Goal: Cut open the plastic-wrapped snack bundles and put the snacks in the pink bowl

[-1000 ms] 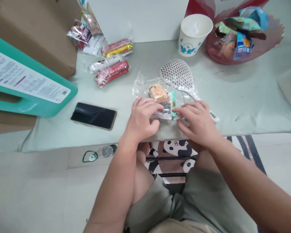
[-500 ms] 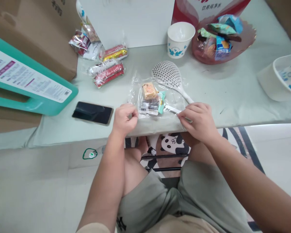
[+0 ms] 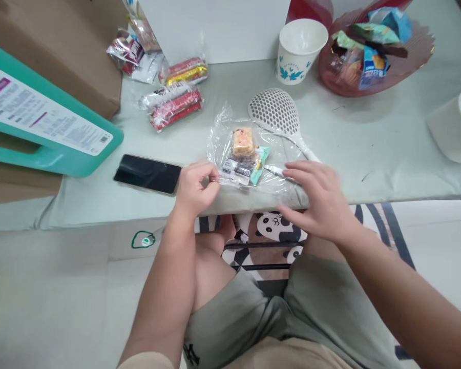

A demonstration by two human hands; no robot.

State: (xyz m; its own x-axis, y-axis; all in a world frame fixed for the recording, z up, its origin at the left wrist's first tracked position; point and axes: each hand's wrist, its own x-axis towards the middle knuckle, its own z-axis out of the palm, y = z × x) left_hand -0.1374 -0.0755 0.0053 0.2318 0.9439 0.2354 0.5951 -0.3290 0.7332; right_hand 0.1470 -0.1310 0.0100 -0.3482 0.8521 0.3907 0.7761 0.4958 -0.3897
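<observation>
A clear plastic bag (image 3: 221, 136) lies at the table's front edge. A pale crispy snack block (image 3: 243, 142), a grey-and-white printed packet (image 3: 236, 170) and a mint-green packet (image 3: 259, 165) are on or inside it; I cannot tell which. My left hand (image 3: 196, 188) is closed at the bag's left edge, thumb against curled fingers; whether film is pinched there is unclear. My right hand (image 3: 318, 197) is open over the bag's right end, thumb apart from the fingers. It partly hides a thin white strip (image 3: 273, 169) and the handle of a white perforated skimmer (image 3: 274, 111).
A black phone (image 3: 148, 174) lies left of my left hand. Behind are wrapped snack bars (image 3: 176, 107), a paper cup (image 3: 301, 51) and a pink bowl (image 3: 392, 77) of snacks. A green container (image 3: 96, 141) stands left, a white tub (image 3: 451, 128) right.
My right hand has opened, its fingers and thumb spreading away from the bag's right end. My left hand stays closed in place. The view has shifted slightly.
</observation>
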